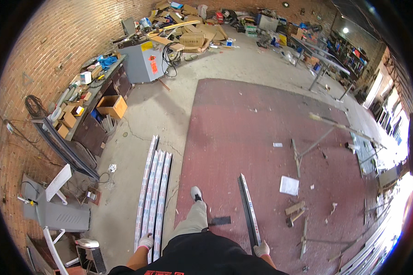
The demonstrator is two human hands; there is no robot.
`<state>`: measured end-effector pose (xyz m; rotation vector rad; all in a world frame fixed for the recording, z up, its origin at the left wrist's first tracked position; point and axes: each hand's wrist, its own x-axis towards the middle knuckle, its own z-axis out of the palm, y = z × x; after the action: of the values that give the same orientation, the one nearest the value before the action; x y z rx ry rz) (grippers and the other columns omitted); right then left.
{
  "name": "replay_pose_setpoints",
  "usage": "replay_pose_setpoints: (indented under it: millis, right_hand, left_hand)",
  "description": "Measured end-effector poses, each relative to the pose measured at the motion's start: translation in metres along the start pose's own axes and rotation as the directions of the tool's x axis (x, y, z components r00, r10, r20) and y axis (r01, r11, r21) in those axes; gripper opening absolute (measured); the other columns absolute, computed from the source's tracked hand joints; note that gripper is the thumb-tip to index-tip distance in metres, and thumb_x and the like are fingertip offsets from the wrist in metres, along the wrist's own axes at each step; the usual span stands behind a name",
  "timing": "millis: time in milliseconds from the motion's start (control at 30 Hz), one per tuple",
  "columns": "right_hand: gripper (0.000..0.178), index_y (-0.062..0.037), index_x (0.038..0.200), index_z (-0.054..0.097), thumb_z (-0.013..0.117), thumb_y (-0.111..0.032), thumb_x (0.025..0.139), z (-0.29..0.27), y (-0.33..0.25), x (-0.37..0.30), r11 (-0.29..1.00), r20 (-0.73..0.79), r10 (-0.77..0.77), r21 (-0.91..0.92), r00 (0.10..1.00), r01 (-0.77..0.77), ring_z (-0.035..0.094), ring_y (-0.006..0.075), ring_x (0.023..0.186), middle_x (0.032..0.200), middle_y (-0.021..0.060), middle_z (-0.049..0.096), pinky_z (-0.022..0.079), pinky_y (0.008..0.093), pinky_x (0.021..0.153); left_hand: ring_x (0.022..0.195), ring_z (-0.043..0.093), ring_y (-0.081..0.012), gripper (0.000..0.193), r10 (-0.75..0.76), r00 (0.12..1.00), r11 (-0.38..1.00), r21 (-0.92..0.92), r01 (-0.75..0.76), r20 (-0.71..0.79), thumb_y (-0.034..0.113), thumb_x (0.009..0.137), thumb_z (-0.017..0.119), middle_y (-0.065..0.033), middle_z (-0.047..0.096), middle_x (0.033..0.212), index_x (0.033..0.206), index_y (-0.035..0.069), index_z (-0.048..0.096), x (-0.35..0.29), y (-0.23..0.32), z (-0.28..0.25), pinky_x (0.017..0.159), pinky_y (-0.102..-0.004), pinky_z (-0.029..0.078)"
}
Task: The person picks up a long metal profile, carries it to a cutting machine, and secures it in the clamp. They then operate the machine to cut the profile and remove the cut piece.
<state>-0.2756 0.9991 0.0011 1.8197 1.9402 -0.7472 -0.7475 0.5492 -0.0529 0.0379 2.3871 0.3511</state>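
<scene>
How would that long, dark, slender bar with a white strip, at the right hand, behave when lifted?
The slender dark bar looks straight, so it's probably stiff. Being long and thin, it might swing or tip if lifted off-centre.

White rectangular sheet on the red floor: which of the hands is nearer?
Right. The right hand is at the dark bar, with the sheet ahead and slightly to its right. The left hand is at the long bars, far to the sheet's left.
</scene>
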Motion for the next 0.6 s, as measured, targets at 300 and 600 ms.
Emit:
replay_pose_setpoints:
  millis: [300, 600]
  right_hand:
    - [0.053, -0.0046, 0.116, 0.062, 0.074, -0.031, 0.072, -0.106, -0.153, 0.144, 0.999, -0.03, -0.004, -0.036, 1.0, 0.002, 0.068, 0.0436, 0.104, 0.104, 0.0248, 0.071, 0.053, 0.0492, 0.093]
    - [0.05, -0.004, 0.117, 0.063, 0.075, -0.03, 0.076, -0.117, -0.262, 0.337, 0.988, 0.005, 0.042, 0.151, 0.999, -0.043, 0.068, 0.0425, 0.108, 0.109, 0.0249, 0.071, 0.054, 0.0488, 0.092]
  left_hand:
    - [0.135, 0.053, -0.0387, 0.068, 0.063, 0.996, 0.996, 0.06, -0.066, 0.058, 0.031, 0.091, 0.051, -0.0259, 0.054, 0.146, 0.154, 0.009, 0.042, 0.236, 0.276, -0.138, 0.116, -0.0435, 0.039]
    - [0.096, 0.07, -0.0375, 0.03, 0.419, 0.839, 0.898, 0.02, -0.44, -0.346, 0.021, 0.088, 0.059, -0.0221, 0.072, 0.101, 0.113, 0.01, 0.071, 0.395, 0.614, -0.286, 0.087, -0.0426, 0.055]
